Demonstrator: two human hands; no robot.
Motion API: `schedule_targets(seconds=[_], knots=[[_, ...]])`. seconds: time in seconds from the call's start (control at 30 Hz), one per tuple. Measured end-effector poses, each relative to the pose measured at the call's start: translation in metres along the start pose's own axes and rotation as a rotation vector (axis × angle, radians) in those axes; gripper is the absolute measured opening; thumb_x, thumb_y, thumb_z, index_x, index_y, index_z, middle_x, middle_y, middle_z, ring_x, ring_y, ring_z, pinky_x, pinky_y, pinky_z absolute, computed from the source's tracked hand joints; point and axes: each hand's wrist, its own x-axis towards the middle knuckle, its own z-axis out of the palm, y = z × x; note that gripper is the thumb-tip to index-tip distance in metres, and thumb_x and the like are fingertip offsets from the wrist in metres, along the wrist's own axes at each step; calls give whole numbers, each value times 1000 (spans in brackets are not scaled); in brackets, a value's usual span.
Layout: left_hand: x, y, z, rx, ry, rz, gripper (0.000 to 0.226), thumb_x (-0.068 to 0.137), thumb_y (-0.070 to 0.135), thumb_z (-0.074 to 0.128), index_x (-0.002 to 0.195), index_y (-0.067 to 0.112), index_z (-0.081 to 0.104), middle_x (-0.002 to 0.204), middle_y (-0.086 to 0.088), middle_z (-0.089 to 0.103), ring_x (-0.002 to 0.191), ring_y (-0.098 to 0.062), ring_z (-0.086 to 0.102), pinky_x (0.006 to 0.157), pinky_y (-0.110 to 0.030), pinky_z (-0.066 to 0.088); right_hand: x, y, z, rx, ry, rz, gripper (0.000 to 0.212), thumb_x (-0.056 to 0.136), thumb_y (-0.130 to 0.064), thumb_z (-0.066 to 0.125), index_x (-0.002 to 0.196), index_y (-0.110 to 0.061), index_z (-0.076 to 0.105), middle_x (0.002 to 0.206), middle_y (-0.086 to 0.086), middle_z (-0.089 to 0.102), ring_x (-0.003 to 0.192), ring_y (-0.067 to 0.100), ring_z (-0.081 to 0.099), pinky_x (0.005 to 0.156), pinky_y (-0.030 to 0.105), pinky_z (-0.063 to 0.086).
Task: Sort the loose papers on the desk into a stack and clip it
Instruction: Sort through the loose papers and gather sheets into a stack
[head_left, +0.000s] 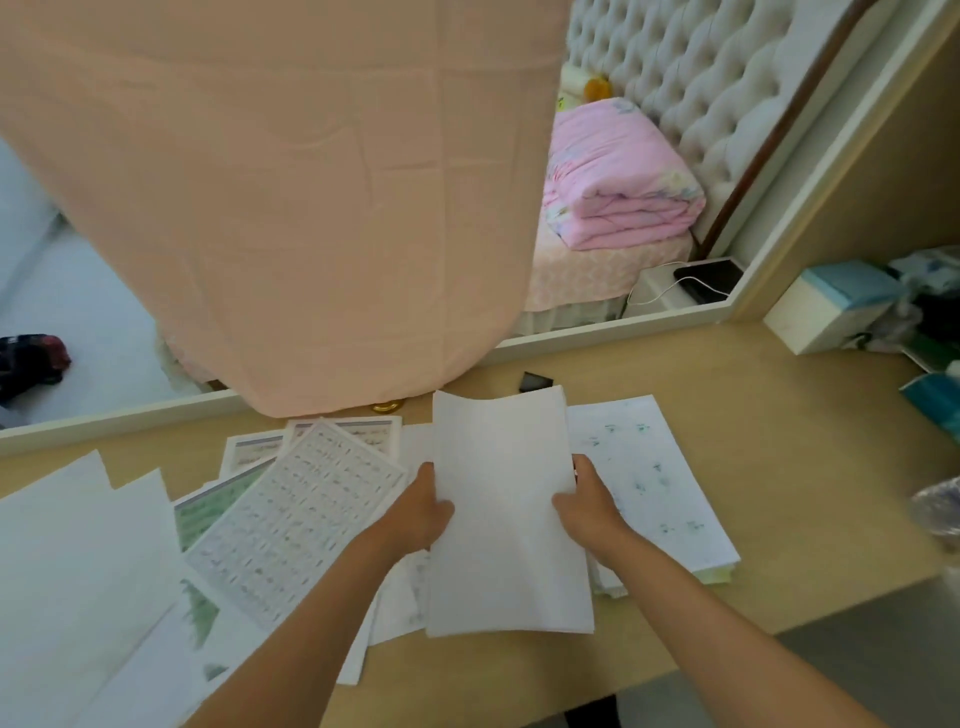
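- The left hand (415, 514) is bare; its back and thumb show, though the nails are too blurred to make out.
- The right hand (592, 512) is bare too, with its back, thumb and wrist in plain sight.
- Behind the left hand, the left forearm (311, 623) is uncovered all the way to the bottom edge of the view.
- Behind the right hand, the right forearm (727, 629) is likewise uncovered to the edge.
- Below and between the hands sits a dark patch (592, 713); whether it is clothing cannot be told.
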Motion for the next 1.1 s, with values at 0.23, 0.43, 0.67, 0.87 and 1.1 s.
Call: schedule_targets(seconds=[0.23,0.43,0.67,0.87,1.1], knots=[[46,102,115,-232,93,-63,34,92,12,55,125,14,44,114,-3,59,100,-23,62,83,-44,58,64,45,-131,-2,177,13,48,86,-2,42,127,-27,44,105,-6,60,84,16,61,58,28,46],[65,142,185,-300,-41,-226,31,92,14,63,118,18,47,112,3,58,100,-18,56,82,-28,51,107,102,-180,-206,52,73,60,78,-14,57,136,-19,41,128,6,55,115,30,55,89,34,49],[72,150,208,-294,91,-284,57,88,21,67,137,11,40,133,-6,51,116,-25,54,96,-37,48,113,131,-184,-175,-46,84,80,77,-12,57,150,-14,24,151,7,37,137,27,38,114,39,34],[74,145,212,-290,65,-251,74,86,17,69,145,18,25,139,0,43,120,-21,47,102,-38,44,116,128,-176,-194,-115,140,86,86,-14,55,156,-13,5,161,6,20,146,25,26,118,38,27],[79,129,170,-253,205,-223,77,93,26,61,155,24,14,158,-2,25,141,-25,34,107,-42,40,101,75,-152,-476,-57,-110,63,89,-11,45,148,-18,27,150,9,28,133,29,30,106,37,34]])
